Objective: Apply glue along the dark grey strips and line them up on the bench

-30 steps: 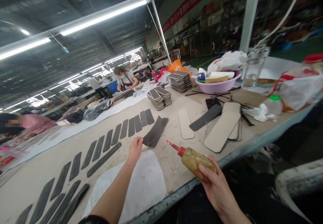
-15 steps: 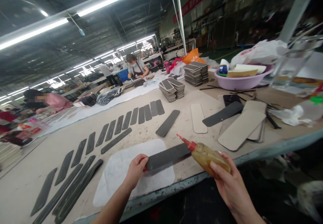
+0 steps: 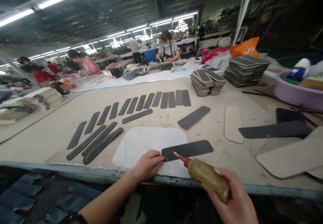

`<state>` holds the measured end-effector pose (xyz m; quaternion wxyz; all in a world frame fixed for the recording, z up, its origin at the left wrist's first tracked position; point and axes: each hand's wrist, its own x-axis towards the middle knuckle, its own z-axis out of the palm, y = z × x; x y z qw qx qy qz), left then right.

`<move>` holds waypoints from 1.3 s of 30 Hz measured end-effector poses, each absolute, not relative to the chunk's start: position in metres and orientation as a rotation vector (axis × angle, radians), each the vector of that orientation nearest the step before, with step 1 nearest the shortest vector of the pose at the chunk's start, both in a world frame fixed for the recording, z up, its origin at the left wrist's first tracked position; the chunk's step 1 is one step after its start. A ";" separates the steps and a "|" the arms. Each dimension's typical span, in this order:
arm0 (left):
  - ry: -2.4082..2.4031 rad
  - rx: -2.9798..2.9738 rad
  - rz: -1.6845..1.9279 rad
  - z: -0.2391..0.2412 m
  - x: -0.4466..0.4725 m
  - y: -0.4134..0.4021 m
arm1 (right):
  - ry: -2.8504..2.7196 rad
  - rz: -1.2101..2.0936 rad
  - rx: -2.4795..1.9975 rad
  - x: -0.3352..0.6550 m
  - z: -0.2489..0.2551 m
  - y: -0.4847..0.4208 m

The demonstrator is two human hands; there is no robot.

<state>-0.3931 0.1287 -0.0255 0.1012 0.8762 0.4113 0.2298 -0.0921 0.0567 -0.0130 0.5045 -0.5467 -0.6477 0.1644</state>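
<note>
My right hand [image 3: 233,195] is wrapped round a squeeze bottle [image 3: 208,177] of yellowish-brown liquid, perhaps glue. Its red pointed nozzle reaches over a dark grey strip with rounded corners [image 3: 194,149]. I cannot tell whether the tip touches it. At the strip's left end, my left hand [image 3: 148,165] has its fingers closed on the edge. Beneath them lies a white sheet [image 3: 141,145], partly covered by the strip. Beyond it, several dark strips [image 3: 128,106] lie in a slanting row, many with a glossy line round the edge.
Stacks of pale-edged panels [image 3: 202,81] stand at the back right, near a purple basin [image 3: 292,91]. Beige panels [image 3: 290,156] and a loose dark strip [image 3: 275,129] lie at right. Across the table, a person [image 3: 168,49] works on pieces. The table's blue-green edge [image 3: 101,174] runs in front.
My view has swung to the right and levelled. The bottle's nozzle has come left over the strip, nearer my left hand. The strip now lies on the sheet and table.
</note>
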 end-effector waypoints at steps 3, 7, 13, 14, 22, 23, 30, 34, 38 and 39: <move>1.134 2.683 0.677 -0.029 -0.393 0.127 | -1.747 0.262 -1.224 -0.107 -0.011 0.064; 1.090 2.693 0.648 -0.030 -0.393 0.129 | -1.872 0.238 -1.202 -0.122 -0.014 0.071; 1.102 2.672 0.642 -0.031 -0.393 0.129 | -1.965 0.252 -1.164 -0.131 -0.018 0.075; 1.100 2.671 0.641 -0.031 -0.393 0.129 | -1.971 0.245 -1.164 -0.132 -0.018 0.075; 1.101 2.712 0.676 -0.031 -0.392 0.129 | -1.943 0.277 -1.230 -0.132 -0.016 0.075; 1.102 2.716 0.680 -0.031 -0.392 0.129 | -1.921 0.276 -1.255 -0.129 -0.016 0.075; 1.108 2.732 0.697 -0.037 -0.394 0.129 | -1.784 0.137 -1.468 -0.089 -0.013 0.077; 1.104 2.745 0.697 -0.039 -0.395 0.129 | -1.730 -0.044 -1.532 -0.062 -0.013 0.081; 1.125 2.725 0.701 -0.039 -0.395 0.129 | -1.687 -0.195 -1.564 -0.043 -0.014 0.086; 1.127 2.726 0.694 -0.039 -0.395 0.129 | -1.678 -0.217 -1.572 -0.040 -0.014 0.087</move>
